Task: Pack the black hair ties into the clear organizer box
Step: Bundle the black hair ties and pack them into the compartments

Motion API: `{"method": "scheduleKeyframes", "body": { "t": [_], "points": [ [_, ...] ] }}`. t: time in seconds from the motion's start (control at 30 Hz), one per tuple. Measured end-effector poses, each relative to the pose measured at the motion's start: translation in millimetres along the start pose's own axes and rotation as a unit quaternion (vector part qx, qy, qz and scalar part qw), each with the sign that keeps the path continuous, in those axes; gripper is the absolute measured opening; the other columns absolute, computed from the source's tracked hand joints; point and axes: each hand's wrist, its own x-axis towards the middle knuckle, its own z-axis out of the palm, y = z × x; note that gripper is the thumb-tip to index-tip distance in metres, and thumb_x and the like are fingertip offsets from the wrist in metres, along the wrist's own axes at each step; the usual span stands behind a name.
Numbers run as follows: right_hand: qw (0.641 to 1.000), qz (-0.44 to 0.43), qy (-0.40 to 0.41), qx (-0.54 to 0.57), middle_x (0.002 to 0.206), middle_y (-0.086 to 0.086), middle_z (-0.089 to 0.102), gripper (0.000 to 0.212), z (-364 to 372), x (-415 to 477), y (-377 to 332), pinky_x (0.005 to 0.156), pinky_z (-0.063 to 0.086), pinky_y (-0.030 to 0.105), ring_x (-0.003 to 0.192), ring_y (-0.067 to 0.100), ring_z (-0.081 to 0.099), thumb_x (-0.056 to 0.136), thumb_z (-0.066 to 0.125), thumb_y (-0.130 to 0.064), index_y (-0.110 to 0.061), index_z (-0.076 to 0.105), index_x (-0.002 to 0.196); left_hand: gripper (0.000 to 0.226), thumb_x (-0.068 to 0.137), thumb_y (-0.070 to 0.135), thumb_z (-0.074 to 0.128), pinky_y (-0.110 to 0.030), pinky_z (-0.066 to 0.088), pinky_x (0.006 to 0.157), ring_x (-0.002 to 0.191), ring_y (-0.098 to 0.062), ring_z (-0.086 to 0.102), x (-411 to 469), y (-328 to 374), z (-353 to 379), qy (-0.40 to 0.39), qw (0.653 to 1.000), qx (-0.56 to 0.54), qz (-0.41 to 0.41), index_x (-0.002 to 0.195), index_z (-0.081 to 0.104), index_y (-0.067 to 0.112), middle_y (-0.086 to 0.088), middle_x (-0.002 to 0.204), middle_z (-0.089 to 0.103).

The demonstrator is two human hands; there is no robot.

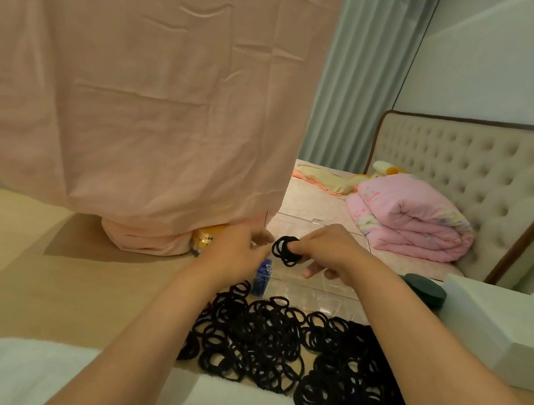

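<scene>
While right hand (331, 250) fingers pinch one hair-tie bundle (286, 252) | left hand (237, 253) fingers: cannot tell | one organizer box (314, 296)

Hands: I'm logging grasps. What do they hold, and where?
The right hand pinches a bunch of black hair ties by its right edge; left hand cannot be told.

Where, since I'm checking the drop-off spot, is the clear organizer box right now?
In the head view the clear organizer box sits right of centre on the table, just beyond the loose black hair ties and beneath the right hand.
</scene>
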Motion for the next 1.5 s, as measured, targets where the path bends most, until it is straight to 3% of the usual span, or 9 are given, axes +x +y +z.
{"method": "scheduleKeyframes", "body": {
  "t": [0.13,0.23,0.43,0.67,0.87,1.07,1.23,1.37,1.5],
  "points": [
    [0.987,-0.003,0.003,-0.161,0.073,0.001,0.074,0.024,17,17,-7,0.04,0.041,0.017,0.045,0.015,0.063,0.087,0.075,-0.025,-0.001,0.076,0.091,0.041,0.094,0.028,0.062,-0.039,0.045,0.106,0.124,-0.018,0.051,0,-17,10,-0.011,0.993,0.11,0.051,0.135,0.062,0.027,0.002,0.131,0.063],
    [0.947,-0.018,0.009,-0.32,0.07,-0.004,0.072,0.026,27,26,-11,0.063,0.056,0.026,0.053,0.015,0.067,0.085,0.073,-0.036,-0.01,0.072,0.08,0.049,0.094,0.034,0.062,-0.042,0.037,0.114,0.135,-0.021,0.041,0,-25,12,-0.015,0.99,0.122,0.063,0.142,0.055,0.024,0.001,0.14,0.055],
    [0.869,-0.034,-0.062,-0.49,0.078,0.003,0.052,0.025,47,28,-19,0.064,0.043,0.031,0.073,0.021,0.054,0.095,0.059,-0.022,-0.012,0.05,0.073,0.049,0.095,0.038,0.057,-0.044,0.033,0.116,0.139,-0.02,0.031,0,-26,14,-0.038,0.987,0.138,0.07,0.144,0.052,0.031,0.001,0.142,0.048],
    [0.918,-0.094,-0.096,-0.374,0.093,0.001,0.07,0.028,11,21,-25,0.064,0.05,0.023,0.07,0.014,0.06,0.09,0.075,-0.018,-0.011,0.074,0.117,0.048,0.098,0.045,0.049,-0.044,0.027,0.119,0.141,-0.018,0.023,0,-27,18,-0.063,0.98,0.173,0.072,0.146,0.048,0.039,0.002,0.145,0.04],
    [0.938,-0.153,-0.001,-0.311,0.08,-0.013,0.072,0.004,14,22,2,0.084,0.058,0.036,0.086,0.012,0.067,0.084,0.078,-0.023,-0.027,0.08,0.084,0.049,0.094,0.04,0.056,-0.041,0.03,0.117,0.143,-0.019,0.023,-2,-26,17,-0.05,0.987,0.134,0.071,0.143,0.048,0.036,0.001,0.145,0.044],
    [0.888,-0.185,-0.028,-0.421,0.128,0.003,0.055,0.024,24,11,13,0.099,0.032,0.039,0.122,0.025,0.041,0.091,0.056,-0.028,-0.028,0.078,0.098,0.042,0.089,0.039,0.061,-0.036,0.034,0.111,0.136,-0.014,0.03,-4,-25,19,-0.075,0.989,0.108,0.074,0.13,0.056,0.039,0.004,0.137,0.044],
    [0.915,-0.183,-0.02,-0.36,0.144,-0.004,0.05,0.036,15,1,12,0.111,0.029,0.044,0.134,0.022,0.039,0.092,0.055,-0.027,-0.041,0.07,0.122,0.057,0.09,0.041,0.06,-0.036,0.034,0.114,0.139,-0.015,0.03,-4,-23,19,-0.087,0.985,0.135,0.067,0.145,0.046,0.035,0.004,0.145,0.038],
    [0.93,-0.207,0.023,-0.302,0.132,-0.004,0.056,0.039,12,-15,19,0.099,0.045,0.038,0.113,0.015,0.055,0.092,0.056,-0.02,-0.034,0.067,0.127,0.054,0.092,0.039,0.06,-0.035,0.033,0.112,0.138,-0.014,0.031,-6,-15,12,-0.067,0.987,0.129,0.07,0.144,0.048,0.033,0.005,0.143,0.041],
    [0.943,-0.229,0.029,-0.24,0.108,-0.013,0.064,0.028,5,-45,25,0.07,0.04,0.012,0.079,-0.004,0.054,0.097,0.058,-0.017,-0.031,0.074,0.114,0.022,0.092,0.03,0.06,-0.033,0.045,0.096,0.112,-0.011,0.045,-16,0,1,-0.016,0.982,0.154,0.107,0.114,0.063,0.031,0.012,0.107,0.05]
  ]
}}
